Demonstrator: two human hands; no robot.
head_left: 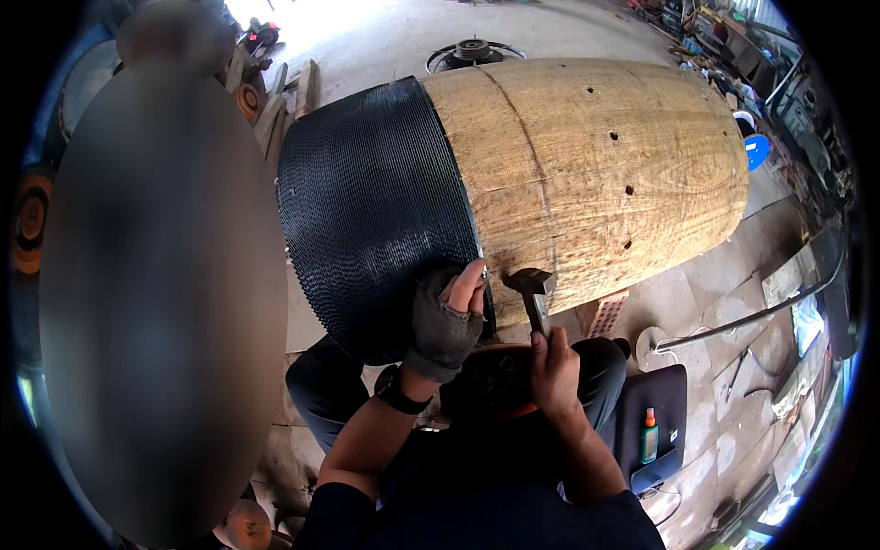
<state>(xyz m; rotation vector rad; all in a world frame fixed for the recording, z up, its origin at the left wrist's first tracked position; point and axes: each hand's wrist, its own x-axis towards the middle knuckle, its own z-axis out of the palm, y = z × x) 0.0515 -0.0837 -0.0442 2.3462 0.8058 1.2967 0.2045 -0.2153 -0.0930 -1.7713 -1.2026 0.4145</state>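
The gloved left hand (445,321) curls at the black ridged band's (371,188) right edge; whether it pinches anything I cannot tell (fingers block the view). The right hand (555,378) grasps the hammer (534,298), hiding its lower handle, by the wooden cylinder's (596,165) near edge.

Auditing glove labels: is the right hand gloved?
No, the right hand gripping the hammer is bare, while the left hand wears a grey glove.

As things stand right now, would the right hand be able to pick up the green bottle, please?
Probably not: the right hand holds a hammer, though the green bottle seems near and uncovered.
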